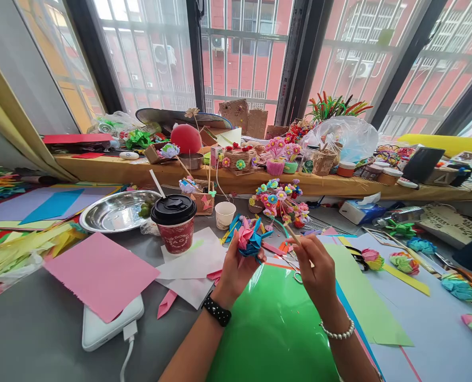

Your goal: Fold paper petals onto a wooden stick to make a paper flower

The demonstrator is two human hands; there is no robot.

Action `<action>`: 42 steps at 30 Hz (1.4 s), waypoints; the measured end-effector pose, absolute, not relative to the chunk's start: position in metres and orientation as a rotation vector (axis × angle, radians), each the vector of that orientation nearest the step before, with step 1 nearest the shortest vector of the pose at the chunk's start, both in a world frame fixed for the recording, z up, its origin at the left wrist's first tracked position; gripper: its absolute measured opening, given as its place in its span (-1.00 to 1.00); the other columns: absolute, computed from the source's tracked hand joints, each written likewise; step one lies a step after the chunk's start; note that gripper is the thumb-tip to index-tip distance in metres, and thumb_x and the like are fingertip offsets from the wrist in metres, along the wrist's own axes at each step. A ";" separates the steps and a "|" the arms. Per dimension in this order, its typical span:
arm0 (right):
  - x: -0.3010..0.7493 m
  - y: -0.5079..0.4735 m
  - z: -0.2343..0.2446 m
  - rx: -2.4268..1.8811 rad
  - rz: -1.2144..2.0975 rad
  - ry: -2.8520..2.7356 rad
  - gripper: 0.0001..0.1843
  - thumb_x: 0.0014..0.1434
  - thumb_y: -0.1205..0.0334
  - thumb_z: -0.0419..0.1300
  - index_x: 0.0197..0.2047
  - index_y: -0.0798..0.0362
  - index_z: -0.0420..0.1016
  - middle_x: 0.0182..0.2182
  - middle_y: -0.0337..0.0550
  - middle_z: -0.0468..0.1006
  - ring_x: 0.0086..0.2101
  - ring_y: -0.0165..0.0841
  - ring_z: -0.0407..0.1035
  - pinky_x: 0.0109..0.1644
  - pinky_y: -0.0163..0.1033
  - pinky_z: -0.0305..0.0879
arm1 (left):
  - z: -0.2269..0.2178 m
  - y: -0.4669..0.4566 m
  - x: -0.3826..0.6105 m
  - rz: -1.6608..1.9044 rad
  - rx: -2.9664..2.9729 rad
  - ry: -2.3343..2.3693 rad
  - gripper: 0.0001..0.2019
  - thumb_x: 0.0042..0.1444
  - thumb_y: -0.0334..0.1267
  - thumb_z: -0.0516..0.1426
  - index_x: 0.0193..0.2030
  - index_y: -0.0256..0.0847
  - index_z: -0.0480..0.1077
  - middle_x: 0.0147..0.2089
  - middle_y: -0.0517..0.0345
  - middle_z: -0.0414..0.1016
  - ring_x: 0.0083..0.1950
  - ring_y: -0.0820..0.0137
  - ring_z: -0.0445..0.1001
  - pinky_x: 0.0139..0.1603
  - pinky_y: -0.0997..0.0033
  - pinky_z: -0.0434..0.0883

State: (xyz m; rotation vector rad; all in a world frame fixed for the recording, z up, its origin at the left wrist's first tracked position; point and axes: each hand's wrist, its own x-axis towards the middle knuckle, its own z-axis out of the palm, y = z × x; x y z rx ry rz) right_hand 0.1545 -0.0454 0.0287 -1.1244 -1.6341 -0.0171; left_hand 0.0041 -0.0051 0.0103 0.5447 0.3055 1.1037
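My left hand [236, 270] is closed around a folded paper flower of blue and pink [250, 237], held up above a glossy green sheet [273, 323]. My right hand [317, 265] pinches a thin wooden stick [293, 233] that points up and left toward the flower. A black watch sits on my left wrist and a pearl bracelet on my right. Scissors [295, 268] lie partly hidden between my hands.
A red cup with a black lid [174, 223] and a small white cup [224, 214] stand behind my hands. A steel bowl [116, 211], pink paper [100, 273] and a white power bank [112, 323] lie left. Finished paper flowers [404, 262] lie right; a cluttered windowsill runs behind.
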 end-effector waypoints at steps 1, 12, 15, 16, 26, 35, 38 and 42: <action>0.154 -0.045 0.029 -1.117 -0.003 -1.659 -0.80 0.18 0.24 -0.04 -0.22 0.02 0.38 -0.45 -0.19 0.38 -0.45 -0.38 0.29 -0.41 -0.32 0.21 | 0.009 -0.004 0.004 1.127 0.534 0.311 -0.60 0.03 0.05 -0.02 -0.34 -0.29 0.38 -0.42 0.12 0.43 -0.53 0.51 0.33 -0.42 0.47 0.31; 0.152 -0.042 0.027 -1.158 0.178 -1.690 -0.81 0.16 0.22 -0.01 -0.27 0.04 0.41 -0.47 -0.20 0.44 -0.45 -0.40 0.34 -0.38 -0.33 0.27 | 0.011 -0.004 0.008 1.210 0.535 0.313 -0.82 0.04 -0.22 0.08 -0.22 -0.21 0.35 -0.22 0.14 0.47 -0.15 0.34 0.44 -0.01 0.25 0.28; 0.153 -0.042 0.028 -1.145 0.165 -1.672 -0.81 0.14 0.22 0.04 -0.26 0.02 0.46 -0.38 -0.15 0.44 -0.40 -0.38 0.35 -0.36 -0.32 0.28 | 0.012 -0.006 0.009 1.179 0.579 0.251 -0.84 -0.04 -0.43 0.10 -0.27 -0.22 0.37 -0.22 0.16 0.46 -0.07 0.34 0.39 0.07 0.25 0.22; 0.153 -0.041 0.028 -1.150 0.168 -1.666 -0.80 0.14 0.21 0.04 -0.26 0.02 0.47 -0.40 -0.16 0.45 -0.42 -0.39 0.34 -0.38 -0.32 0.28 | 0.011 -0.007 0.009 1.167 0.610 0.247 -0.80 -0.06 -0.47 0.11 -0.25 -0.22 0.37 -0.21 0.16 0.45 -0.06 0.35 0.38 0.09 0.25 0.20; 0.153 -0.039 0.028 -1.136 0.289 -1.769 -0.83 0.10 0.19 0.08 -0.37 0.03 0.47 -0.43 -0.15 0.45 -0.42 -0.38 0.36 -0.44 -0.34 0.30 | 0.001 -0.010 0.016 1.098 0.797 0.359 -0.79 -0.07 -0.43 0.16 -0.22 -0.24 0.37 -0.22 0.11 0.43 -0.07 0.36 0.37 0.05 0.27 0.23; 0.153 -0.037 0.025 -1.189 0.372 -1.793 -0.88 0.09 0.22 0.10 -0.32 0.05 0.42 -0.48 -0.22 0.32 -0.47 -0.43 0.29 -0.48 -0.37 0.28 | -0.007 -0.012 0.015 0.987 0.837 0.353 -0.68 -0.03 -0.40 0.15 -0.08 -0.19 0.32 -0.14 0.07 0.44 -0.04 0.34 0.37 0.10 0.23 0.18; 0.152 -0.037 0.026 -1.174 0.397 -1.793 -0.90 0.09 0.24 0.10 -0.34 0.05 0.43 -0.45 -0.21 0.33 -0.45 -0.42 0.29 -0.45 -0.37 0.27 | -0.004 -0.014 0.016 0.980 0.840 0.348 -0.61 -0.04 -0.40 0.15 -0.02 -0.18 0.28 -0.11 0.05 0.44 -0.02 0.32 0.36 0.10 0.25 0.19; 0.152 -0.039 0.027 -1.194 0.383 -1.787 -0.91 0.09 0.27 0.11 -0.35 0.04 0.43 -0.45 -0.22 0.33 -0.45 -0.43 0.28 -0.46 -0.38 0.24 | -0.002 -0.012 0.014 0.993 0.969 0.436 -0.50 -0.05 -0.36 0.16 0.08 -0.12 0.19 -0.02 0.03 0.38 0.06 0.25 0.29 0.09 0.23 0.20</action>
